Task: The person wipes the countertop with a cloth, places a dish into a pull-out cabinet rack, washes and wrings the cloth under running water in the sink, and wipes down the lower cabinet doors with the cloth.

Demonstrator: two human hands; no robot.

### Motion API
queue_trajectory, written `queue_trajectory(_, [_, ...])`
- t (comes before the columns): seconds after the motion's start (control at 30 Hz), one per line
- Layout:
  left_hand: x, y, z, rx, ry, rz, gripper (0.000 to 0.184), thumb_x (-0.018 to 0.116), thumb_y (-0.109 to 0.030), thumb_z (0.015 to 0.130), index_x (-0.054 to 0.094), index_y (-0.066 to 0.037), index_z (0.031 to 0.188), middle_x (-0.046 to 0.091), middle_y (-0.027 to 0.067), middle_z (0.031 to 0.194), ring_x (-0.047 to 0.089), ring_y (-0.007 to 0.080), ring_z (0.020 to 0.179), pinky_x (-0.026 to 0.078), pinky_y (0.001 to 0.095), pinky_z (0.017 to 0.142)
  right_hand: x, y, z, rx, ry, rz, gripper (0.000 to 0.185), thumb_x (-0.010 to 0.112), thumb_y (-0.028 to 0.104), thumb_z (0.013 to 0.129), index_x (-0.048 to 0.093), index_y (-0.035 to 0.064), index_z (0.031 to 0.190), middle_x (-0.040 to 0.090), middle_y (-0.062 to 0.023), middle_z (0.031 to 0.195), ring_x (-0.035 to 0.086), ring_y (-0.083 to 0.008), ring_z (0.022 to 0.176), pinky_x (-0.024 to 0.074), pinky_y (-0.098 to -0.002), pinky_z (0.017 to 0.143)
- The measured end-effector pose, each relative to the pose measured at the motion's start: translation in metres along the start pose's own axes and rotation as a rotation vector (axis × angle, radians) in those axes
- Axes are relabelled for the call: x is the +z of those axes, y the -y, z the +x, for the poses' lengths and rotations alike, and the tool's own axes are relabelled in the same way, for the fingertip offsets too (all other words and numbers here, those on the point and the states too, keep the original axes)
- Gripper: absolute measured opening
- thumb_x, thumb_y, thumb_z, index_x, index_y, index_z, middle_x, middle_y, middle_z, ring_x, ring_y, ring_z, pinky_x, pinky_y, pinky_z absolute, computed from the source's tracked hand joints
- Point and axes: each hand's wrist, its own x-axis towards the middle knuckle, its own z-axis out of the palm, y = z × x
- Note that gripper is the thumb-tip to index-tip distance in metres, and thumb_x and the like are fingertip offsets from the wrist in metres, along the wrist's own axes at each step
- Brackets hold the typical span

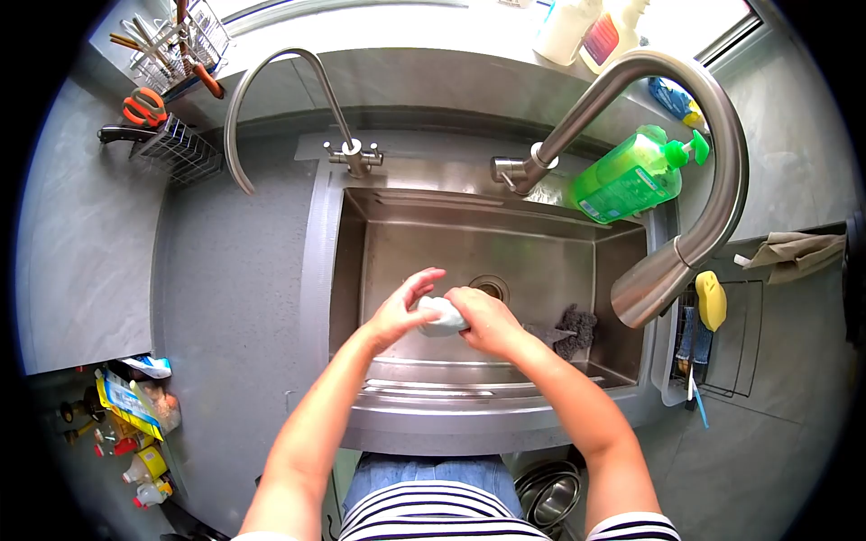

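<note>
Over the sink [347, 307], a small pale bluish-white rounded thing [441, 318], perhaps a wadded cloth, is between my two hands. My right hand [487, 319] is closed round its right side. My left hand [402, 311] is at its left side with fingers spread and curved, the thumb against or just in front of it. Below and beyond my hands, the drain [489, 287] shows in part. To the right of my right hand, a dark grey cloth [575, 330] lies bunched in the basin.
A large curved faucet [735, 144] arches over the right side, near a green soap bottle [636, 176]. A thin faucet [311, 59] stands at the back left. Scissors [144, 106] and a knife are in a wire holder at left. A yellow sponge [711, 301] is at right.
</note>
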Motion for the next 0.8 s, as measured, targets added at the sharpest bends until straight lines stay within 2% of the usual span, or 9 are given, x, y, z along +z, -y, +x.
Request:
queue_trajectory(0.07, [0.004, -0.021, 0.004, 0.125, 0.227, 0.708, 0.093, 0.086, -0.027, 0.069, 0.034, -0.008, 0.145, 0.043, 0.0102, 0.141, 0.044, 0.0204, 0.127, 0.04, 0.034, 0.102, -0.004, 0.004, 0.007, -0.076, 0.029, -0.034, 0.048, 0.07, 0.001, 0.064, 0.049, 0.0045, 0.107, 0.057, -0.0145, 0.099, 0.059, -0.0335, 0.095, 0.0498, -0.0425, 0.078])
queue_trajectory(0.23, [0.005, -0.025, 0.006, -0.322, 0.252, 0.249, 0.064, 0.082, -0.022, 0.074, 0.051, -0.006, 0.127, 0.061, 0.0044, 0.11, 0.057, 0.0151, 0.101, 0.045, 0.0282, 0.091, -0.033, 0.021, 0.011, -0.146, -0.036, 0.165, 0.052, 0.072, 0.003, 0.063, 0.046, 0.0065, 0.107, 0.053, -0.0145, 0.102, 0.058, -0.0355, 0.092, 0.0505, -0.0427, 0.074])
queue_trajectory(0.3, [0.005, -0.029, 0.004, -0.47, 0.27, 0.167, 0.052, 0.081, -0.02, 0.075, 0.056, -0.006, 0.118, 0.062, 0.003, 0.104, 0.057, 0.0127, 0.097, 0.045, 0.0272, 0.089, -0.051, 0.031, 0.009, -0.171, 0.054, 0.043, 0.062, 0.071, 0.006, 0.065, 0.047, 0.0094, 0.122, 0.047, -0.0151, 0.127, 0.054, -0.0355, 0.108, 0.0498, -0.0432, 0.082])
queue_trajectory(0.4, [0.011, -0.032, -0.001, -0.453, 0.246, -0.054, 0.028, 0.073, -0.014, 0.079, 0.061, -0.008, 0.103, 0.06, 0.0014, 0.089, 0.056, 0.0097, 0.082, 0.047, 0.0266, 0.065, -0.061, 0.036, 0.004, -0.308, 0.081, -0.137, 0.075, 0.069, 0.007, 0.066, 0.043, 0.0172, 0.137, 0.033, -0.0169, 0.147, 0.045, -0.0368, 0.124, 0.0454, -0.0451, 0.093])
queue_trajectory(0.5, [0.024, -0.039, -0.003, -0.542, 0.258, -0.11, 0.013, 0.068, -0.012, 0.079, 0.06, -0.008, 0.088, 0.056, 0.0011, 0.077, 0.053, 0.0086, 0.068, 0.042, 0.0253, 0.049, -0.044, 0.034, 0.002, -0.351, 0.042, -0.422, 0.071, 0.067, 0.011, 0.07, 0.044, 0.0188, 0.137, 0.036, -0.0183, 0.145, 0.046, -0.035, 0.123, 0.0467, -0.0436, 0.091])
queue_trajectory(0.53, [0.028, -0.036, -0.002, -0.58, 0.297, -0.107, 0.012, 0.068, -0.011, 0.079, 0.06, -0.008, 0.086, 0.055, 0.0012, 0.075, 0.052, 0.0086, 0.067, 0.042, 0.0252, 0.049, -0.03, 0.03, 0.006, -0.391, -0.144, -0.437, 0.048, 0.064, 0.016, 0.075, 0.054, 0.0153, 0.122, 0.052, -0.0179, 0.128, 0.059, -0.029, 0.109, 0.0523, -0.0376, 0.077])
queue_trajectory(0.63, [0.029, -0.03, 0.005, -0.628, 0.299, -0.034, 0.011, 0.065, -0.015, 0.079, 0.058, -0.007, 0.08, 0.051, 0.0004, 0.066, 0.048, 0.0098, 0.057, 0.039, 0.027, 0.048, -0.012, 0.019, 0.008, -0.178, 0.001, -0.51, 0.026, 0.063, 0.022, 0.075, 0.057, 0.012, 0.099, 0.062, -0.0113, 0.098, 0.067, -0.0212, 0.08, 0.0517, -0.0307, 0.056])
queue_trajectory(0.67, [0.029, -0.021, 0.007, -0.599, 0.263, 0.142, 0.012, 0.065, -0.017, 0.079, 0.06, -0.006, 0.08, 0.055, 0.0041, 0.068, 0.053, 0.0136, 0.059, 0.042, 0.0303, 0.051, -0.007, 0.015, 0.012, -0.257, -0.144, -0.594, 0.017, 0.064, 0.02, 0.075, 0.053, 0.011, 0.084, 0.058, -0.0053, 0.072, 0.066, -0.0169, 0.06, 0.0475, -0.0271, 0.045])
queue_trajectory(0.8, [0.028, -0.002, 0.015, -0.292, 0.109, 0.854, 0.02, 0.066, -0.02, 0.076, 0.065, -0.003, 0.087, 0.067, 0.0175, 0.081, 0.066, 0.0301, 0.072, 0.051, 0.0407, 0.064, 0.014, 0.011, 0.019, 0.009, 0.003, -0.607, 0.019, 0.066, 0.012, 0.072, 0.055, 0.0079, 0.087, 0.06, -0.0081, 0.061, 0.066, -0.024, 0.062, 0.0493, -0.0346, 0.05])
